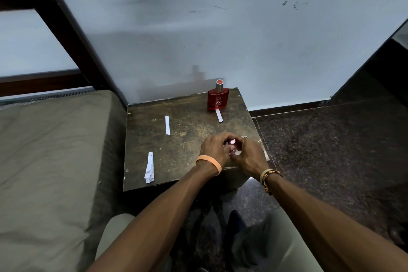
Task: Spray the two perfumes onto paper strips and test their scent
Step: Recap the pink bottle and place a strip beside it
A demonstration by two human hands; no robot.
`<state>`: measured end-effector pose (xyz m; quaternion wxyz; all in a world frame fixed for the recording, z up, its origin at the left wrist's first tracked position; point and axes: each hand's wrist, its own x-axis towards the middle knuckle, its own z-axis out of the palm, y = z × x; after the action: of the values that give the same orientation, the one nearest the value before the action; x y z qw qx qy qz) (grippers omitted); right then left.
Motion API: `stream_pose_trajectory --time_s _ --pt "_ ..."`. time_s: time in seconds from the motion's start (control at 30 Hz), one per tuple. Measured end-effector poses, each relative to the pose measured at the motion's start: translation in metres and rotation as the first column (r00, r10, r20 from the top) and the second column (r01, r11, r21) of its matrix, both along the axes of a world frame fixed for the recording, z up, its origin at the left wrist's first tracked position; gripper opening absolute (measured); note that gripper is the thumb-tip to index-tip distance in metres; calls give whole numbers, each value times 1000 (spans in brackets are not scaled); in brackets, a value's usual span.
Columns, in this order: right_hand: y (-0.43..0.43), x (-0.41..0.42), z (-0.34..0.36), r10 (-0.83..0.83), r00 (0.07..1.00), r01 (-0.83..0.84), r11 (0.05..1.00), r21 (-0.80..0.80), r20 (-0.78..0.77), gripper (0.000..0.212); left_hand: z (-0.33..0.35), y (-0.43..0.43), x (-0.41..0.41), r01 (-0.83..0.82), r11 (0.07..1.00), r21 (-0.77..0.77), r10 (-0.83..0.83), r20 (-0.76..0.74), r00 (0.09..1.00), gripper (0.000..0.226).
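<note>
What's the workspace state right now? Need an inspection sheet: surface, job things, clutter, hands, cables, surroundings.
Surface: small dark table, top worn and speckled.
Job's things: red perfume bottle upright at the far right; paper strip just in front of it; second strip lying left of centre; strip bundle near the front-left corner; small pink item between the hands, mostly hidden.
Clutter: nothing seen.
Hands: left hand and right hand both curled round the small pink item, over the table's near right part.
Cables: nothing seen.
Surroundings: grey cushion at left, pale wall behind, dark speckled floor at right.
</note>
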<state>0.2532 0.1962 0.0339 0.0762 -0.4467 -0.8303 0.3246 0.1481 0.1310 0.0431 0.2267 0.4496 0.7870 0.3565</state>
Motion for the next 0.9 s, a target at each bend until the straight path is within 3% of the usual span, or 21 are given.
stream_pose_trajectory --time_s 0.1,0.27,0.4,0.6,0.9 --pt "0 -3 -7 -40 998 41 999 -18 53 11 0 -2 0 -17 1000 -4 17 4 1000 23" --pt "-6 -14 5 -27 1000 26 999 -19 -6 18 12 -7 -7 -115 991 70 115 -1 993 23" --pt "-14 -20 31 14 993 -19 999 -45 -114 26 36 -15 -14 -91 985 149 97 -37 995 33" --pt "-33 -19 79 132 983 -129 991 31 -128 15 76 -41 -17 -153 950 272 159 0 987 28" --pt "-69 -9 150 260 962 -250 962 113 -84 9 140 -86 -9 -220 918 330 166 184 969 28"
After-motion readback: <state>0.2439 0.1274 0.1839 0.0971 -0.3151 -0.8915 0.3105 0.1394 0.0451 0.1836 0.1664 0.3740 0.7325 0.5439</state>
